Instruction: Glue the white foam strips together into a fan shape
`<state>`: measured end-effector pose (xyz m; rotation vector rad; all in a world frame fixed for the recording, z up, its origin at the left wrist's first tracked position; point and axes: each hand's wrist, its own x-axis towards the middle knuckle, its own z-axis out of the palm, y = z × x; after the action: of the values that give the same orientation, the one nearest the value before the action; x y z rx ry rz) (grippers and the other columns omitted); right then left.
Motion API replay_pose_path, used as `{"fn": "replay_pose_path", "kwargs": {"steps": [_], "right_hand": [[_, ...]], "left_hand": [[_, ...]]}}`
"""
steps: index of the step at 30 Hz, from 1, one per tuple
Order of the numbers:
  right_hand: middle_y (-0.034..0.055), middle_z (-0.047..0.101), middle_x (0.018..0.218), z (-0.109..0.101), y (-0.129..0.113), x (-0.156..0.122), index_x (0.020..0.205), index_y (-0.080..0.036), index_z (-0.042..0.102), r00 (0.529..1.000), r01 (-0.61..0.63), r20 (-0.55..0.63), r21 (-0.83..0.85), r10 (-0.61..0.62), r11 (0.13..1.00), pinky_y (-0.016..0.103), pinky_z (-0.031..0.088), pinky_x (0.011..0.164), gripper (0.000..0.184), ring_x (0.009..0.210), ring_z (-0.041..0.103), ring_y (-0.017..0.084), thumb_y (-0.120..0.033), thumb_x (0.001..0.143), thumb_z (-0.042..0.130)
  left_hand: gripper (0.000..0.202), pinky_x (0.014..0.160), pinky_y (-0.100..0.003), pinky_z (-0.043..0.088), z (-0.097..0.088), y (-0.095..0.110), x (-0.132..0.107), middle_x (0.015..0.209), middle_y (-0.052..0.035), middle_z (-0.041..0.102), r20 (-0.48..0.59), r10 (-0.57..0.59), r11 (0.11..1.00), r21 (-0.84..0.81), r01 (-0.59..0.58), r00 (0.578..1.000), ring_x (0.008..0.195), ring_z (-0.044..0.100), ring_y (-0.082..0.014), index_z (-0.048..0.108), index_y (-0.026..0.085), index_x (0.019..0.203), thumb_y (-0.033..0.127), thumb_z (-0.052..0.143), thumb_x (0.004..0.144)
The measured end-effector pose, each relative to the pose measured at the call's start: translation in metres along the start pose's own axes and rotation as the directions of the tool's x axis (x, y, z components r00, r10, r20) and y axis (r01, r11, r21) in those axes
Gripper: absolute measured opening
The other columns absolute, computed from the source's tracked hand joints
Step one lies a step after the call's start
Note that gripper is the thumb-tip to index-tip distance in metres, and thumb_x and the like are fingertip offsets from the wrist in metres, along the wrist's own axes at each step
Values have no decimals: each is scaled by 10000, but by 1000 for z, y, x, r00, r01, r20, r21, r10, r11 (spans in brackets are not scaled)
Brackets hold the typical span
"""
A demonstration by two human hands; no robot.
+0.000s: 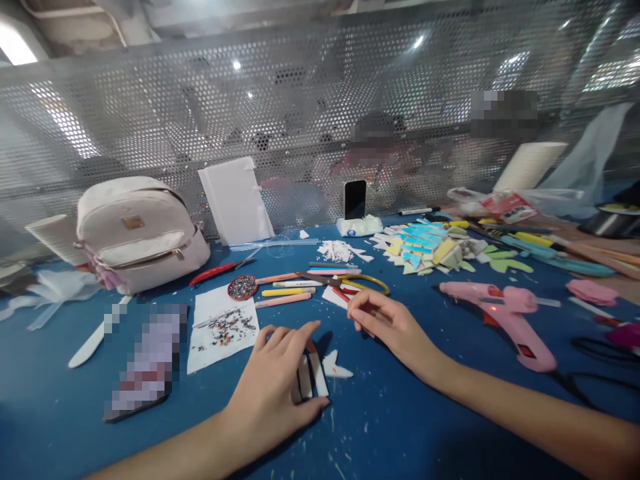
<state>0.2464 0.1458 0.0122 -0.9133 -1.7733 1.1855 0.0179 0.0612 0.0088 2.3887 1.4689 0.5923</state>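
My left hand [273, 380] curves around a small white piece with dark stripes [316, 372], thumb at its near edge and fingers at its far side. The piece is partly hidden by the hand. Beside it lies a white pointed cutout [337, 366]. My right hand [393, 327] is raised a little to the right, thumb and fingers pinched together; whatever is between the fingertips is too small or hidden. Just behind those fingertips are a red pen [341, 293] and yellow-handled scissors [373, 281].
A pink glue gun [510, 313] lies at right, its cable trailing. A white sheet with beads [200, 353], a round bead dish [243, 287], markers [287, 292] and a phone [150, 367] are left. Behind stand a backpack [140, 233], cut pieces [425, 247] and a perforated metal screen [300, 133].
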Motion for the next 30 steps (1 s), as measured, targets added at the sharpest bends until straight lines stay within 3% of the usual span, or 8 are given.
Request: {"fn": "replay_pose_path", "kwargs": {"steps": [4,17,24,28,30], "right_hand": [[-2,554,775,0,3,0,832,-202,592,1000,12,4,21,-12,1000,260,448,656,266,666,531,129,-452,920,613],[8,565,786,1,3,-1,836,-198,596,1000,26,-1,-19,-26,999,254,455,618,312,641,502,127,-500,917,600],[8,562,774,0,3,-1,832,-199,593,999,47,3,-35,-47,998,260,458,621,326,652,512,137,-513,920,591],[6,556,773,1,2,-3,825,-201,590,997,77,14,-39,-76,996,270,455,643,311,681,535,148,-494,929,583],[17,579,797,2,-1,-5,828,-205,599,992,118,40,-60,-116,991,279,450,653,285,714,550,159,-471,928,593]], "left_hand": [[925,1001,-521,373,1,5,6,1264,-86,612,-1,14,1000,-1,-14,1000,1139,544,-318,270,273,1456,284,827,717],[716,982,-546,374,9,22,26,1091,-60,665,-13,65,997,50,-65,998,1018,585,-290,341,202,1396,174,665,758],[632,962,-529,412,7,25,27,1028,-27,671,-79,88,996,20,-87,993,973,604,-269,397,241,1365,183,655,791],[383,919,-434,473,-7,22,30,1205,-85,605,-204,98,994,-36,-107,974,1079,570,-251,474,234,1268,194,564,897],[439,918,-413,489,-14,19,35,1361,-121,532,-233,111,990,-58,-127,966,1095,569,-240,437,221,1340,191,543,915]]}}
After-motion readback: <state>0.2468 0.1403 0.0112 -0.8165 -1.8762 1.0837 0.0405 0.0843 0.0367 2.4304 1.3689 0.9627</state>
